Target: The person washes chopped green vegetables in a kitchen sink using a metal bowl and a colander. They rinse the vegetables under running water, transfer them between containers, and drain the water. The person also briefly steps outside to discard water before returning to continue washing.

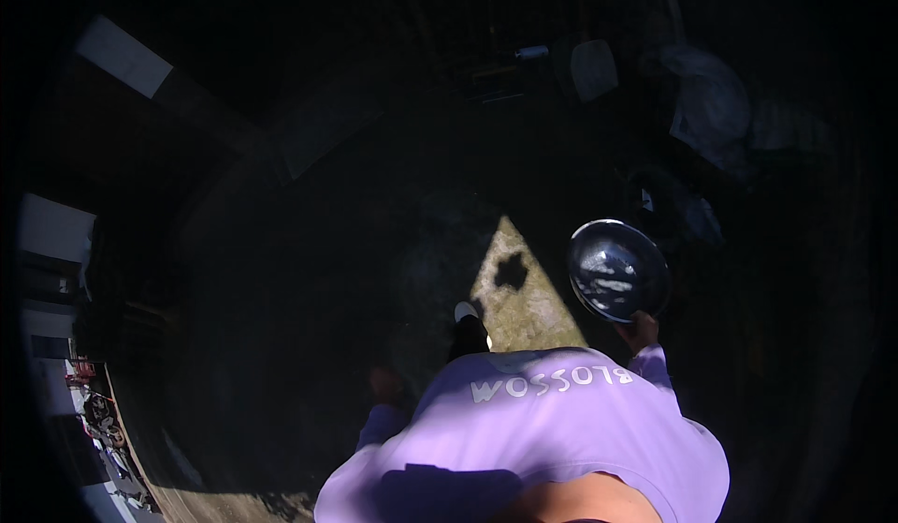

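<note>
My right hand (638,331) grips the near rim of a wide, shiny round metal bowl (616,270). The bowl is out to my right and looks tilted, with bright reflections on its smooth inner face. Nothing can be made out inside it. Down at my left side, my left hand (386,385) hangs in deep shadow. Its fingers are too dark to make out, and no object shows beside it. Both arms are in the sleeves of a lilac sweatshirt (561,432) that bears lettering.
A sunlit triangle of floor (530,305) lies ahead, beside my shoe (465,310). Far right, a pale rounded panel (595,70) and a whitish sheet-like bundle (712,105) stand in the dark. A bright opening (126,55) shows upper left; cluttered objects (105,418) lie outside, lower left.
</note>
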The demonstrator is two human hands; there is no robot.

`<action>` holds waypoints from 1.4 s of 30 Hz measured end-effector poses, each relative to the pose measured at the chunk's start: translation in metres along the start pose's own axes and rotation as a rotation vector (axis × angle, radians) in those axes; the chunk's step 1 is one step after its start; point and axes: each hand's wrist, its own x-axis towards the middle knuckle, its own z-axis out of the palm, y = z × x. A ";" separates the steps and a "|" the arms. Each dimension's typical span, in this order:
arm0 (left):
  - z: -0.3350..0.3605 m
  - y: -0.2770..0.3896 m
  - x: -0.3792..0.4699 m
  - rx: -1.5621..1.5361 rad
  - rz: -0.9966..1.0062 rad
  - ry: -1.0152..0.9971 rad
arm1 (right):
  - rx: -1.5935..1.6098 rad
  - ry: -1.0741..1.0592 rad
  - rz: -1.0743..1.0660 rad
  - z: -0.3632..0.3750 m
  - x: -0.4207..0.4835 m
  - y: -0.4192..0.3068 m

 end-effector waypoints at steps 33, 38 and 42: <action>-0.621 -0.427 0.667 -1.059 -0.164 1.021 | -0.878 -0.815 0.259 1.214 0.188 0.118; -0.768 -0.512 0.835 -1.306 0.274 0.801 | -0.849 -0.688 0.166 1.364 0.223 0.098; -0.897 -0.550 0.941 -1.234 0.497 0.913 | -0.679 -0.628 0.081 1.473 0.254 0.073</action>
